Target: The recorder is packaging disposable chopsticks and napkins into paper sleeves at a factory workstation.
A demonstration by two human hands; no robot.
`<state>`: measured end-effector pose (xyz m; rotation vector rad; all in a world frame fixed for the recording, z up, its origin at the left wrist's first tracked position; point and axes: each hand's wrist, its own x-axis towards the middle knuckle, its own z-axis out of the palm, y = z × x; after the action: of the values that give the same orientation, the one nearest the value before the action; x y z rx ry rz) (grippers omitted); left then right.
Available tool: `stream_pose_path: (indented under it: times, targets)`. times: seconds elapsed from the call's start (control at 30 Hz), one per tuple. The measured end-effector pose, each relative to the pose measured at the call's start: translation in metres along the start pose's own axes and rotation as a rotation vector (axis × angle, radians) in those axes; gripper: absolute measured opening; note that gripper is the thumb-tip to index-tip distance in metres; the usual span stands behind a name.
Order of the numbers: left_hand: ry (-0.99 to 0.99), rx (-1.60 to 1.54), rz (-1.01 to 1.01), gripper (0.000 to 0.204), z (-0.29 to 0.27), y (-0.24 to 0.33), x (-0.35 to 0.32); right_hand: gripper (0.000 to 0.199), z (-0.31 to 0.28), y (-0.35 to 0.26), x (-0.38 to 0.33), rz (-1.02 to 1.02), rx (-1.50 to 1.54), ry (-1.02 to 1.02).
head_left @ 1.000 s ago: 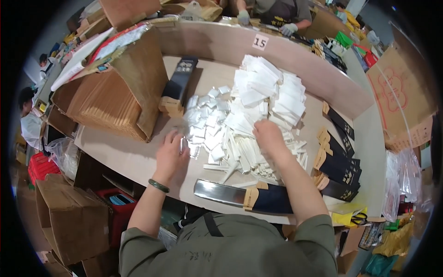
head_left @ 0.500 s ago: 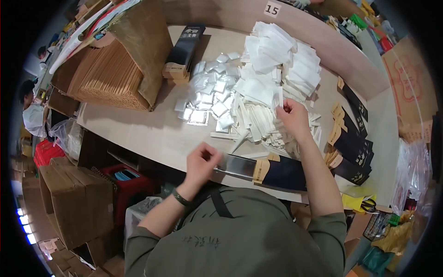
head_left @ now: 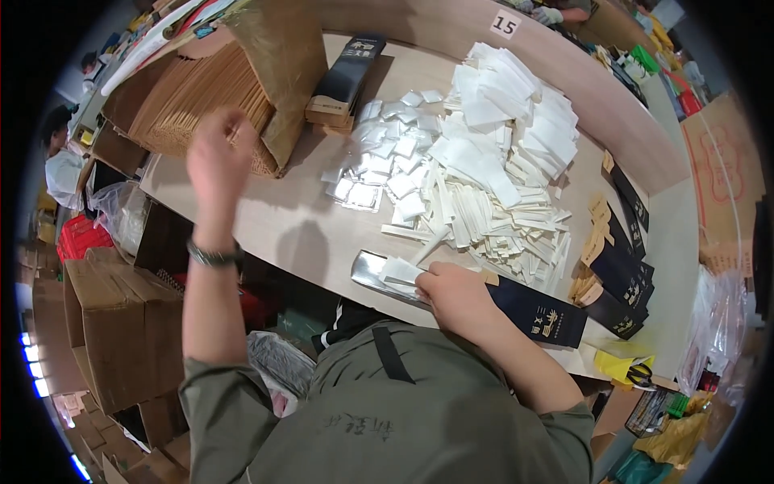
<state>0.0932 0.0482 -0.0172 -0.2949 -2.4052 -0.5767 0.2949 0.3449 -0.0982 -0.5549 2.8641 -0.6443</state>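
My right hand point(head_left: 459, 300) is closed at the near edge of the table, its fingertips on a small white packet point(head_left: 401, 273). The packet lies at the mouth of a long dark blue pouch point(head_left: 538, 313) with a shiny silver inside point(head_left: 368, 269); this hand covers the pouch's middle. My left hand point(head_left: 219, 157) is raised over the table's left side, in front of an open cardboard box point(head_left: 294, 68) packed with folded brown card pieces point(head_left: 205, 89). Motion smears its fingers, and nothing shows clearly in them.
Clear shiny sachets point(head_left: 383, 153) lie mid-table beside heaped white packets point(head_left: 496, 89) and narrow white strips point(head_left: 468, 210). A stack of dark packages point(head_left: 347, 77) stands behind. More dark pouches point(head_left: 621, 262) fan out at right, near yellow-wrapped scissors point(head_left: 639, 374). A low partition point(head_left: 451, 28) bounds the back.
My right hand has come down from the white heap to the pouch with a white packet. My left hand has left the pouch's mouth and swung up and left toward the cardboard box.
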Motion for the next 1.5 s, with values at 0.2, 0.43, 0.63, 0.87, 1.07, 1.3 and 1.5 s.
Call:
stream_pose_path:
  times: [0.2,0.43,0.63,0.87,1.07,1.3,1.5]
  targets:
    - [-0.449,0.299,-0.092,0.021,0.019,-0.064,0.056,0.012,0.007,0.000,0.011,0.031,0.043,-0.058]
    - [-0.267,0.364,-0.077,0.031,0.014,-0.059,0.059,0.020,-0.001,-0.003,-0.003,0.120,0.080,-0.081]
    - [0.051,-0.715,-0.522,0.015,-0.001,-0.066,-0.094,0.029,-0.008,0.011,-0.050,0.045,0.161,0.360]
    - [-1.029,-0.660,-0.325,0.004,-0.006,0.013,-0.146,0.031,0.007,0.025,-0.072,-0.024,0.060,0.288]
    - [-0.894,-0.696,-0.099,0.009,0.039,0.067,-0.176,0.033,0.017,0.023,-0.060,-0.075,0.118,0.287]
    - [-0.724,-0.638,-0.393,0.016,0.059,0.104,-0.188,0.038,0.009,0.023,-0.048,0.011,0.026,0.302]
    - [-1.089,-0.932,-0.038,0.067,0.029,0.151,-0.180,0.036,0.015,0.026,-0.047,0.005,0.123,0.310]
